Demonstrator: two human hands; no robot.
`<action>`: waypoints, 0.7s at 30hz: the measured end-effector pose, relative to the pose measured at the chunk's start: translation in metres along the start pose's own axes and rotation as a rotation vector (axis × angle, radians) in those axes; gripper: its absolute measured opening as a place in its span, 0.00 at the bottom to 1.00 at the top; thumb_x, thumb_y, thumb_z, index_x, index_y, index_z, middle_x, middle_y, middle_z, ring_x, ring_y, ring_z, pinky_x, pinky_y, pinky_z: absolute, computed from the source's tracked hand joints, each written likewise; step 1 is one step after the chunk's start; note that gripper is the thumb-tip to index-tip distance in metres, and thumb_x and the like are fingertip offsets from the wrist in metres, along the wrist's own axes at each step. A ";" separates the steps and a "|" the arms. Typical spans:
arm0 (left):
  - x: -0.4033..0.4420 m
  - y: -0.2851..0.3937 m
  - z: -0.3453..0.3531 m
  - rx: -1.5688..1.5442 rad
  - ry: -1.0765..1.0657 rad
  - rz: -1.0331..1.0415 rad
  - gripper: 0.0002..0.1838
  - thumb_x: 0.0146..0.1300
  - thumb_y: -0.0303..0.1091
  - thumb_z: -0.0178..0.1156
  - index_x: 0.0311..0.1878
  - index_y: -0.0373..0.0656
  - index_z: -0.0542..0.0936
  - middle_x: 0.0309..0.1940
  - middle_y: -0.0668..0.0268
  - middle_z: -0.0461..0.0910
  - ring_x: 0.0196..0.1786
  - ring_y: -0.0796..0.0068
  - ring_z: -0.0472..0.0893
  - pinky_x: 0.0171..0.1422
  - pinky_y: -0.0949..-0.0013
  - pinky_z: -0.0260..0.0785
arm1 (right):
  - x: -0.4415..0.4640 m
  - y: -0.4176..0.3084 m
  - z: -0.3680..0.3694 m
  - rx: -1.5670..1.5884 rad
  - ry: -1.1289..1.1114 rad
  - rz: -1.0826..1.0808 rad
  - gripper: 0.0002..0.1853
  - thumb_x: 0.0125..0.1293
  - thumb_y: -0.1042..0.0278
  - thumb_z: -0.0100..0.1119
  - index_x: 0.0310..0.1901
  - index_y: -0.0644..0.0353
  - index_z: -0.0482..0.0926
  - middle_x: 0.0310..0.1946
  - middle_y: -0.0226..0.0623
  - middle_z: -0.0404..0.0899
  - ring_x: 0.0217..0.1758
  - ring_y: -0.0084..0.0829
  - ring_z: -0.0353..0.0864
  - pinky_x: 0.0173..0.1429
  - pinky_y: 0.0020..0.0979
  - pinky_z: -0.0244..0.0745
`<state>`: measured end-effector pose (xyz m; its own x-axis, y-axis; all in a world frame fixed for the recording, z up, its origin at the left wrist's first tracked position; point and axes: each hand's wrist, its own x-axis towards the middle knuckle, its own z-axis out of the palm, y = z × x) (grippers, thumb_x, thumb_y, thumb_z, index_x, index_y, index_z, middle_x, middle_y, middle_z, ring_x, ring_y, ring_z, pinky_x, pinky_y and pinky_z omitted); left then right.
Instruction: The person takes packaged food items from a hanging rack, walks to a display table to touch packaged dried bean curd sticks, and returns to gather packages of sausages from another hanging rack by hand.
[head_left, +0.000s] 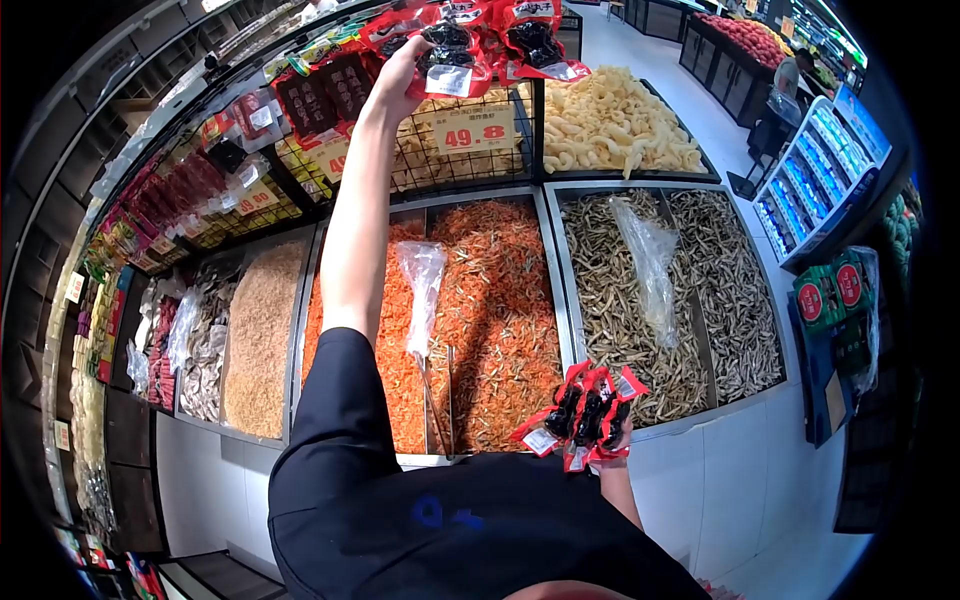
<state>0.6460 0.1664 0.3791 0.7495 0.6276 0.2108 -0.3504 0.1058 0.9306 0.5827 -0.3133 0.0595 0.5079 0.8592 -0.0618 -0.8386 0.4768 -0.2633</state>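
Head view: red-edged, dark-filled packets (591,416)

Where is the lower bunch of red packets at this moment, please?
In the head view, the red packets are in the right hand, below and right of centre, by the near edge of the bin with the small dried fish.
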 end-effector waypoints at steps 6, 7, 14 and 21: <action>-0.072 0.007 -0.009 0.024 -0.027 0.050 0.12 0.63 0.37 0.53 0.43 0.39 0.75 0.31 0.66 0.81 0.30 0.77 0.82 0.33 0.70 0.80 | -0.001 0.003 0.018 -0.047 -0.014 -0.026 0.52 0.48 0.46 0.72 0.71 0.56 0.56 0.67 0.48 0.63 0.68 0.48 0.66 0.70 0.54 0.63; -0.082 0.003 -0.009 -0.002 -0.025 0.061 0.12 0.63 0.37 0.52 0.43 0.39 0.75 0.33 0.65 0.81 0.31 0.77 0.82 0.35 0.70 0.80 | -0.001 0.004 0.021 -0.061 -0.008 -0.035 0.51 0.48 0.46 0.71 0.71 0.56 0.56 0.67 0.47 0.63 0.68 0.48 0.66 0.70 0.54 0.63; -0.102 -0.030 -0.008 0.056 -0.133 0.056 0.27 0.62 0.37 0.65 0.60 0.37 0.67 0.46 0.59 0.80 0.43 0.74 0.82 0.48 0.68 0.78 | -0.001 0.008 0.015 -0.113 -0.010 0.001 0.51 0.48 0.45 0.71 0.71 0.57 0.56 0.66 0.46 0.64 0.67 0.47 0.67 0.69 0.52 0.64; -0.076 -0.025 0.010 0.432 -0.140 0.519 0.46 0.62 0.36 0.65 0.74 0.51 0.44 0.45 0.53 0.79 0.44 0.69 0.82 0.48 0.66 0.78 | -0.001 0.011 0.011 -0.072 -0.031 0.028 0.51 0.47 0.47 0.71 0.70 0.58 0.56 0.66 0.46 0.65 0.67 0.47 0.68 0.70 0.52 0.64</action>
<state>0.6032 0.1078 0.3426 0.6208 0.4050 0.6712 -0.4503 -0.5167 0.7282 0.5707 -0.3065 0.0669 0.4767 0.8781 -0.0403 -0.8357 0.4385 -0.3307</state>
